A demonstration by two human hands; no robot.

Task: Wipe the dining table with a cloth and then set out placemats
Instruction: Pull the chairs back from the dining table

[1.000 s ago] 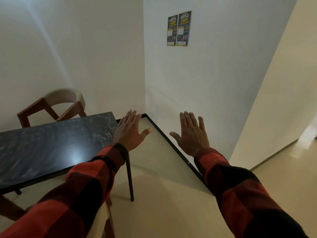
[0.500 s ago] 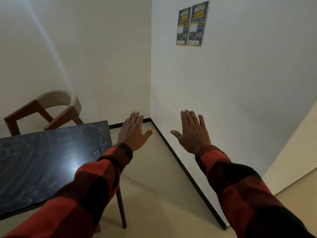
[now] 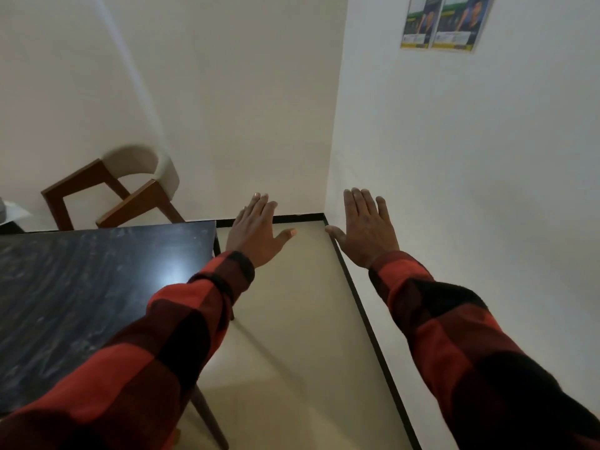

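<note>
Dark marbled tabletop in left half of frame, lower left to mid-left, glare spot near its right edge. Nothing seen lying on the visible part. Table leg visible at bottom centre.

Left grip just past tabletop's far right corner, at frame centre: fingers straight and together, thumb out, palm down, holding nothing, over floor rather than tabletop. Right grip right of centre, level with left, well apart from it: fingers spread flat, thumb out, holding nothing. Both sleeves red-and-black check.

Wooden chair with pale curved back, mid-left, behind tabletop's far edge. White object at far left edge, cut off, cannot tell what. Beige floor centre, black skirting along walls. Two posters upper right on wall.
</note>
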